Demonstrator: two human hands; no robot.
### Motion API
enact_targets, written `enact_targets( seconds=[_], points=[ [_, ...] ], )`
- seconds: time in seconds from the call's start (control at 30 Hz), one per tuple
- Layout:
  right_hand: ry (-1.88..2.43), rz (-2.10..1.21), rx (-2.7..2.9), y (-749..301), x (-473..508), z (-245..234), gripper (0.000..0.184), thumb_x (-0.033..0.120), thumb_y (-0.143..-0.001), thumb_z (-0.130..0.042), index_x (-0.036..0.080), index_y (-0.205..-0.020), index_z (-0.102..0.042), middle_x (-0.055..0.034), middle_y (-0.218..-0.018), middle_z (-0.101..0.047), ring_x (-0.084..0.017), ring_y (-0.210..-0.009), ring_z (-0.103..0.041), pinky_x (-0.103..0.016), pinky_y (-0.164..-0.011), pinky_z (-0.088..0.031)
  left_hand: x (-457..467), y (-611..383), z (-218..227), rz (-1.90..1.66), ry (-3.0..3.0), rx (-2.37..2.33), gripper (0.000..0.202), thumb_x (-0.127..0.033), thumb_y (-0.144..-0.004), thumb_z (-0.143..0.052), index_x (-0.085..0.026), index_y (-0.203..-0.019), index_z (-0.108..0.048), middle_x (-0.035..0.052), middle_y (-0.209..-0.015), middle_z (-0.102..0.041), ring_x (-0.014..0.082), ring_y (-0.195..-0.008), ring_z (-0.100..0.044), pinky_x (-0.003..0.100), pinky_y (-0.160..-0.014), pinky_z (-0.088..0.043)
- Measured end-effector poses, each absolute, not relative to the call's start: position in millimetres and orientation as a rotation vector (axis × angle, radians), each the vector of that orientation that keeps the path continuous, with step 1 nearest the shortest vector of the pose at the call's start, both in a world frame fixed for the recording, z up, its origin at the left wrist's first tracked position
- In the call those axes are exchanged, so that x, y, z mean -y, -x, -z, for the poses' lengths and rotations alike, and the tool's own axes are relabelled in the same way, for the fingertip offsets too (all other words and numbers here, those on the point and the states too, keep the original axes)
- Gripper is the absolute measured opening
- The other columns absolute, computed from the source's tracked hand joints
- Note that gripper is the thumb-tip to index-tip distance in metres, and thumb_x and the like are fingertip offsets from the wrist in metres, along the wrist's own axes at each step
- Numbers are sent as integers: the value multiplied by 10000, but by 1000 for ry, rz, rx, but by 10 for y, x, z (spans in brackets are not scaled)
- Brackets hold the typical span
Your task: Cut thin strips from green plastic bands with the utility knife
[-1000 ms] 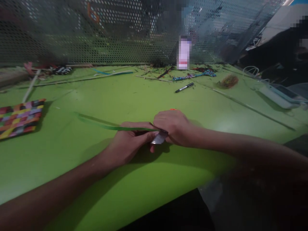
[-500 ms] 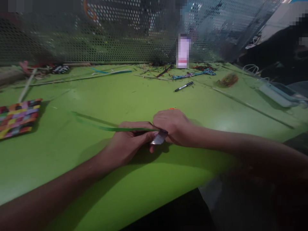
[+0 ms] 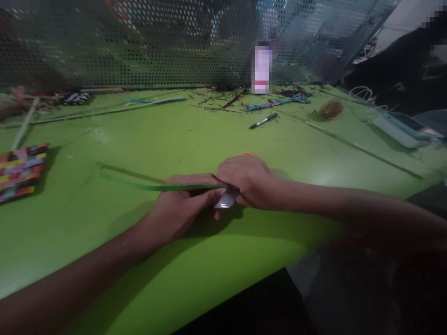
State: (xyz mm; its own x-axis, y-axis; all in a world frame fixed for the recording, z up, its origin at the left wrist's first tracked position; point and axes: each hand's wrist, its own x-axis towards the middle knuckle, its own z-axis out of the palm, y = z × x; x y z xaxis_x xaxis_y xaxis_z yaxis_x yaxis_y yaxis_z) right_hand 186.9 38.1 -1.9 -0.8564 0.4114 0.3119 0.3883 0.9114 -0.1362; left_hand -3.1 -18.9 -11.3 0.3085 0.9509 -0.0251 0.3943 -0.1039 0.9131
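Observation:
A long thin green strip (image 3: 150,187) runs from the left over my left hand (image 3: 185,197) into the place where both hands meet, low over the green table. My left hand is closed, thumb and fingers pinching the strip. Pressed against it, my right hand (image 3: 244,181) makes a fist around a flat, shiny metal blade (image 3: 226,199), whose wide end sticks out toward me between the hands. Just beyond the right knuckles shows a small orange bit (image 3: 246,154); whether it belongs to the blade I cannot tell. The strip's right end is hidden by the fist.
A colourful woven mat (image 3: 23,172) lies at the left on the green table (image 3: 139,139). Farther back are a black pen (image 3: 263,121), a braided blue cord (image 3: 275,103), thin sticks and scraps, before a perforated metal screen (image 3: 157,51). A white-and-teal box (image 3: 398,129) stands at the right.
The whole view has shifted slightly, so everything sits a little farther left and higher. My hands keep nearly the same grip on strip and blade.

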Motion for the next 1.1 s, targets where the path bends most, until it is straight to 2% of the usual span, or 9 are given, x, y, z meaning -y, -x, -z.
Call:
enact_targets(
  seconds=[0.13,0.47,0.63,0.77,1.1],
  points=[
    [626,-108,2734,-1861,-375,19,206,205,-886,-497,157,-693,-550,-21,-674,-575,-114,-654,-465,-251,-620,-296,200,33,89,-727,-1672,-1273,311,-428,-922,-599,-227,-744,-758,-9,-675,-729,157,-655,-637,247,-570,-436],
    [700,-179,2740,-1822,-349,-20,188,195,-870,-551,150,-699,-615,-34,-679,-621,-127,-656,-507,-256,-611,-303,218,28,86,-755,-1618,-1293,263,-397,-901,-637,-221,-748,-760,0,-656,-729,166,-649,-655,252,-574,-473],
    [699,-168,2735,-1826,-355,3,183,191,-861,-532,153,-697,-602,-31,-680,-615,-123,-658,-498,-258,-619,-305,216,40,107,-778,-1588,-1255,267,-406,-907,-634,-215,-770,-760,12,-666,-734,177,-676,-669,249,-566,-482],
    [701,-152,2734,-1828,-359,5,154,180,-831,-520,156,-687,-571,-25,-677,-598,-123,-661,-491,-256,-623,-293,219,32,103,-782,-1595,-1278,277,-398,-901,-644,-210,-724,-744,-2,-626,-713,155,-603,-635,234,-516,-440],
    [744,-217,2745,-1810,-347,-31,122,149,-831,-515,154,-719,-565,-31,-709,-610,-127,-672,-494,-252,-620,-286,188,66,133,-795,-1630,-1242,324,-440,-926,-616,-215,-726,-735,19,-681,-732,187,-691,-673,271,-593,-485]
  ],
)
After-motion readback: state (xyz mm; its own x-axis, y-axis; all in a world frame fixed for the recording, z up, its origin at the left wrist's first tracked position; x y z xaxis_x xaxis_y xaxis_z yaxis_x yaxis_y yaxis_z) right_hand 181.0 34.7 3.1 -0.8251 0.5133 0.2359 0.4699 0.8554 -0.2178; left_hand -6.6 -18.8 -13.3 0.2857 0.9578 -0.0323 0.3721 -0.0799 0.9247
